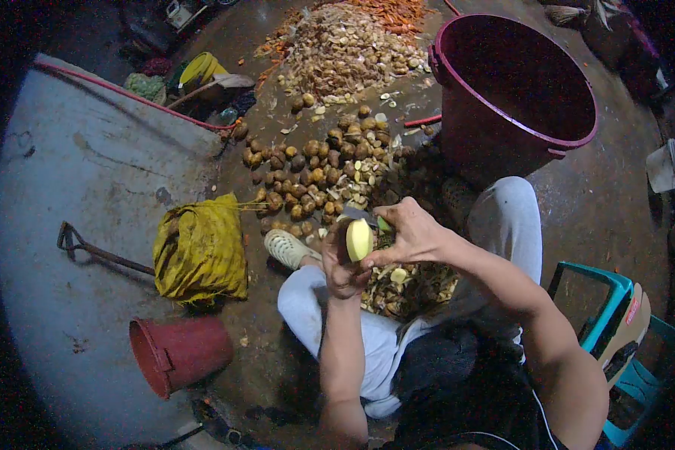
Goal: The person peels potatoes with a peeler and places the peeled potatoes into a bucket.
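My left hand (340, 271) is wrapped around a pale yellow, potato-like vegetable (359, 240) with bare, smooth flesh facing up. My right hand (412, 234) grips a green-handled knife (383, 224). Its broad grey blade (356, 213) lies across the top end of the vegetable, and the right thumb reaches toward the vegetable's lower side. Below both hands, a heap of peelings and cut pieces (409, 289) lies between my legs. Several brown, unpeeled vegetables (307, 176) are spread over the floor just beyond, with pale peeled ones among them.
A large maroon tub (457, 112) stands at the front right. Left of me are a yellow sack (195, 255), a shovel handle (105, 255) and a tipped red bucket (195, 352). Farther off rises a peelings pile (345, 52). A teal plastic stool (611, 289) is at my right.
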The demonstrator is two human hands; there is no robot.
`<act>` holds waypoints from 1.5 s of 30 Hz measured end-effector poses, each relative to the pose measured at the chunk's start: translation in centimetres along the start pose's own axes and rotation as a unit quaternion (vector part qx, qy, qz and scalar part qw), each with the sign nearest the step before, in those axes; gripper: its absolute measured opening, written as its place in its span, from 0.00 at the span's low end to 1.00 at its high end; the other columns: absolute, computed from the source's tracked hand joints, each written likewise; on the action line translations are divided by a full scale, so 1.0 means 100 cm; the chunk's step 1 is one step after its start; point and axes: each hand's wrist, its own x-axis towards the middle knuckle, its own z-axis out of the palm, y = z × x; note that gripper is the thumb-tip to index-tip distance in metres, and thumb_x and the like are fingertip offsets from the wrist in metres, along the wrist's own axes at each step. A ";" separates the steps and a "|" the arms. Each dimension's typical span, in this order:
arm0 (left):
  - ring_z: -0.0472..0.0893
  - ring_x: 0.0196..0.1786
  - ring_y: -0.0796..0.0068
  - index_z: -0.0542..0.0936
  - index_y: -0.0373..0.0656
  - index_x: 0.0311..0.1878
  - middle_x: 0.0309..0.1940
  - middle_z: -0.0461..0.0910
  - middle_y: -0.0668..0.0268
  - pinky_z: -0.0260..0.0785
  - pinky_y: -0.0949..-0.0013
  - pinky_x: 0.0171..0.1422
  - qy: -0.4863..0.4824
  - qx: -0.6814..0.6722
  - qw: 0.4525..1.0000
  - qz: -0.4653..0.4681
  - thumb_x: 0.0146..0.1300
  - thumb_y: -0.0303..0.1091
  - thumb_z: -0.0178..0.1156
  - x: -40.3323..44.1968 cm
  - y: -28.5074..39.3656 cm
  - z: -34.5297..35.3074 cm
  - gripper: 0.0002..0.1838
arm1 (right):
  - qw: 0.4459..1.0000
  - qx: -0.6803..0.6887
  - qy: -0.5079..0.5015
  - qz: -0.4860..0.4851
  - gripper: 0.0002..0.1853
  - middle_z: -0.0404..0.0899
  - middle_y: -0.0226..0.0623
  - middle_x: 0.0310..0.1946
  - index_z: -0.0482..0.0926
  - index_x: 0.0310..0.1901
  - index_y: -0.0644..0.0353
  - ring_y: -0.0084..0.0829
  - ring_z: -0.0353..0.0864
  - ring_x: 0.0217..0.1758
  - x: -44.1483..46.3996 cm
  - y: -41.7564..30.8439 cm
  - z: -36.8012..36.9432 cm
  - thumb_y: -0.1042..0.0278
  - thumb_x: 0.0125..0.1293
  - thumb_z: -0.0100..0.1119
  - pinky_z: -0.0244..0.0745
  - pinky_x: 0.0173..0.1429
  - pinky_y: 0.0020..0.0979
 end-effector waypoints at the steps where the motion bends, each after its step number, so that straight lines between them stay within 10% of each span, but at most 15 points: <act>1: 0.79 0.48 0.72 0.72 0.38 0.55 0.46 0.78 0.64 0.72 0.72 0.52 0.014 0.003 1.000 0.003 0.38 0.28 0.75 -0.001 0.000 0.001 0.36 | 1.000 0.000 0.000 0.000 0.37 0.60 0.47 0.10 0.70 0.21 0.66 0.45 0.59 0.14 -0.001 -0.001 0.000 0.32 0.39 0.69 0.60 0.22 0.40; 9: 0.77 0.51 0.71 0.72 0.44 0.55 0.50 0.76 0.67 0.72 0.69 0.55 0.020 0.000 0.996 0.090 0.43 0.31 0.74 0.009 -0.006 0.009 0.32 | 0.999 -0.030 0.000 0.012 0.27 0.70 0.49 0.11 0.80 0.29 0.62 0.50 0.74 0.16 -0.003 -0.005 0.000 0.40 0.61 0.54 0.69 0.24 0.43; 27: 0.78 0.50 0.68 0.73 0.37 0.56 0.50 0.77 0.62 0.70 0.68 0.57 0.002 -0.005 0.998 0.065 0.48 0.35 0.73 0.004 0.002 0.004 0.31 | 0.996 -0.078 0.046 -0.025 0.38 0.69 0.47 0.11 0.74 0.25 0.64 0.48 0.75 0.16 0.003 0.004 -0.003 0.27 0.40 0.66 0.69 0.23 0.41; 37: 0.77 0.50 0.66 0.72 0.37 0.53 0.49 0.76 0.59 0.70 0.67 0.57 0.003 -0.050 0.993 0.111 0.48 0.21 0.66 0.011 0.003 0.015 0.26 | 0.993 -0.093 0.056 -0.044 0.26 0.72 0.46 0.13 0.76 0.26 0.58 0.50 0.75 0.18 -0.002 0.004 0.007 0.38 0.58 0.58 0.69 0.22 0.43; 45: 0.75 0.49 0.64 0.71 0.37 0.48 0.49 0.72 0.54 0.70 0.63 0.56 0.057 0.337 0.889 0.307 0.46 0.19 0.67 0.013 0.017 0.019 0.24 | 0.975 0.137 0.056 0.164 0.34 0.58 0.36 0.09 0.65 0.18 0.69 0.27 0.55 0.16 0.008 0.028 0.012 0.44 0.72 0.40 0.57 0.22 0.37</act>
